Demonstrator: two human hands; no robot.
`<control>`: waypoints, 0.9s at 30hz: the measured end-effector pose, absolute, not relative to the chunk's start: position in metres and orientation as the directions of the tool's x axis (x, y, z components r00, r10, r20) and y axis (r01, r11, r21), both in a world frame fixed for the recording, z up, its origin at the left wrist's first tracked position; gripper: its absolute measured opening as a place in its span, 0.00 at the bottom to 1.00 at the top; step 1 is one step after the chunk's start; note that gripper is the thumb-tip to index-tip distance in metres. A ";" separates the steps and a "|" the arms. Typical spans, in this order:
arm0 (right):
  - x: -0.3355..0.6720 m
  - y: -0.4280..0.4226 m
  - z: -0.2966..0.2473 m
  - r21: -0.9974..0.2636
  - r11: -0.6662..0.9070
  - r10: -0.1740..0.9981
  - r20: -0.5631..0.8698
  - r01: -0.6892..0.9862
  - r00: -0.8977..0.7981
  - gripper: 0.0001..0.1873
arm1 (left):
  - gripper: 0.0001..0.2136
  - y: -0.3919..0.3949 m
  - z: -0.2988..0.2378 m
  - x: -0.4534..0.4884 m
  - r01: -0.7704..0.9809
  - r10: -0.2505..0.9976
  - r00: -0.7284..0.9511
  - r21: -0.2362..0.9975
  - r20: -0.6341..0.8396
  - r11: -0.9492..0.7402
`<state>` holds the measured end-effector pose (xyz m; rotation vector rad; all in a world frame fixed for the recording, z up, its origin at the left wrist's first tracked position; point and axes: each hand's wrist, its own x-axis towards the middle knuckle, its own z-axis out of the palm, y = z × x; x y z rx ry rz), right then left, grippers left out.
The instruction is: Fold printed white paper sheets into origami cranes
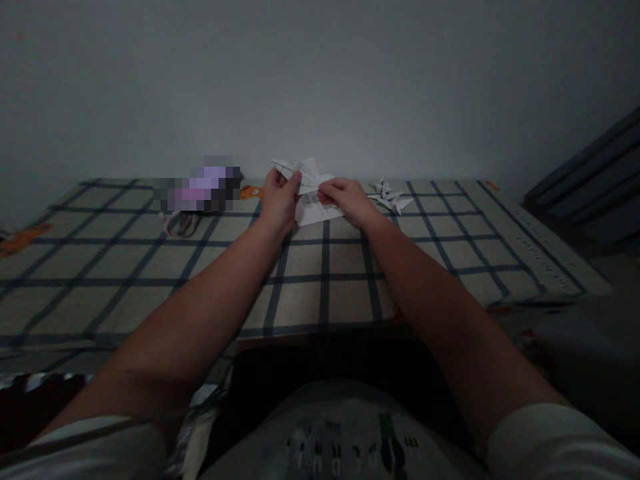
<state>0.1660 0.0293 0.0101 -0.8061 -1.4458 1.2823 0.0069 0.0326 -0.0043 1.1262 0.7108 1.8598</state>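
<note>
Between my two hands is a folded sheet of white printed paper (306, 172), raised a little over the table. My left hand (281, 199) grips its left side, with the thumb on top. At its right corner, the fingers of my right hand (346, 199) pinch the paper. Below it, a flat printed sheet (315, 212) lies on the checked tablecloth, partly covered by the folded paper and my right hand. Several folded paper shapes (390, 197) with pointed tips lie to the right of my right hand.
A blurred purple and pink item (203, 187) with a looped strap (181, 225) lies on the left of the table. The checked tablecloth (300, 280) covers the table, which meets a plain wall (320, 87) behind. A dark slatted object (595, 173) stands at the far right.
</note>
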 end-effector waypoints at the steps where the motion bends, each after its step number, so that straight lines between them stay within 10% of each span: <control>1: 0.166 0.030 0.010 -0.966 0.217 0.929 0.249 -0.141 -0.274 0.06 | 0.19 0.033 -0.004 0.007 -0.361 0.863 -0.263 0.786 0.431 -0.503; 21: 0.163 0.030 0.010 -0.963 0.225 0.933 0.257 -0.146 -0.252 0.07 | 0.15 0.014 0.009 0.015 -0.444 0.927 -0.248 0.817 0.283 -0.368; 27: 0.171 0.036 0.007 -0.860 0.491 0.871 0.485 0.137 -0.079 0.09 | 0.16 0.010 0.011 0.013 -0.482 0.970 -0.229 0.857 0.079 -0.183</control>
